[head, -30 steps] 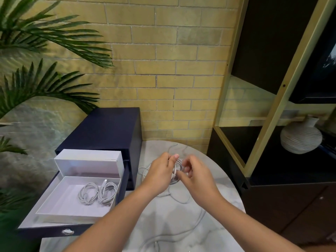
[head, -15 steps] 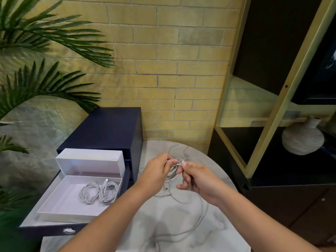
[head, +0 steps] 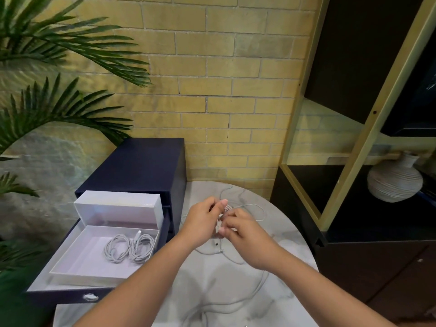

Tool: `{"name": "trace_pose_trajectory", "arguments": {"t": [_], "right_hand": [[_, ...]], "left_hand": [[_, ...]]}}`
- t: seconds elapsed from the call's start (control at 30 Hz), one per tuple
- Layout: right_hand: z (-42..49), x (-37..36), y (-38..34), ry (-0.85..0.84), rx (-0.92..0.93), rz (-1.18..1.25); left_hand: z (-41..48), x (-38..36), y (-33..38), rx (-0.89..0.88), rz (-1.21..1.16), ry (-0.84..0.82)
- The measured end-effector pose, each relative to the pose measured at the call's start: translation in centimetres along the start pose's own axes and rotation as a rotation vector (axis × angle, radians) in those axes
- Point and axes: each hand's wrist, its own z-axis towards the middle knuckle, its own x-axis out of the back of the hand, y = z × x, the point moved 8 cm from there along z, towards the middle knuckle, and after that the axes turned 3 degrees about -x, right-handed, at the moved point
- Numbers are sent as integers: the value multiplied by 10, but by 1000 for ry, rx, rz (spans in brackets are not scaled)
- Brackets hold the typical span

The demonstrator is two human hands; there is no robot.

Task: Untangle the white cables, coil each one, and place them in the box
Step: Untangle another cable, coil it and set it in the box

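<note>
Over the round marble table [head: 287, 251], my left hand [head: 203, 223] grips a small coil of white cable [head: 250, 289] between thumb and fingers. My right hand [head: 245, 234] pinches the same cable just beside it, fingertips nearly touching the left hand. The rest of that cable trails in loose loops across the table toward me, and a loop arcs out past my right hand. Two coiled white cables [head: 129, 247] lie side by side in the open white box [head: 77, 258] on the left.
The white box sits in the pulled-out drawer [head: 87, 297] of a dark blue cabinet [head: 136, 166], its lid [head: 118, 206] standing behind it. Palm fronds [head: 47, 74] hang at the left. A dark shelf unit with a ribbed vase [head: 394, 182] stands at the right.
My right hand has moved back in close to the left hand and slightly lower, bringing another turn of cable to the coil. The left hand has stayed about where it was.
</note>
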Motion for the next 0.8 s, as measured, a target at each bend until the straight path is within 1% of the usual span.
{"name": "trace_pose_trajectory", "arguments": {"t": [0.07, 0.1, 0.23, 0.3, 0.33, 0.37, 0.43, 0.5, 0.6, 0.67, 0.73, 0.8], "right_hand": [[-2, 2, -3, -60, 37, 47], [-3, 4, -2, -85, 22, 120], [-1, 4, 11, -155, -144, 643], [0, 5, 20, -155, -230, 789], [0, 7, 24, -152, -259, 797], [1, 10, 27, -145, -271, 769], [4, 20, 29, -104, -251, 638], [8, 35, 27, -32, -184, 396], [15, 53, 27, 137, -47, -27], [15, 60, 24, 265, 23, -190], [15, 60, 23, 305, 38, -226], [17, 56, 25, 271, -10, -121]], "left_hand": [[0, 2, -8, 38, -12, -33], [0, 1, -11, 51, -24, -54], [-5, -5, -13, 71, -29, -155], [-9, -8, -9, 62, 8, -200], [-11, -9, -8, 66, 12, -226], [-13, -11, -6, 79, -3, -254], [-16, -15, -5, 103, -21, -318], [-16, -17, -5, 94, 19, -354], [-15, -18, -4, 70, 25, -344], [-14, -19, -3, 62, 0, -305], [-14, -19, -1, 58, -26, -249], [-13, -20, 0, 76, -104, -209]]}}
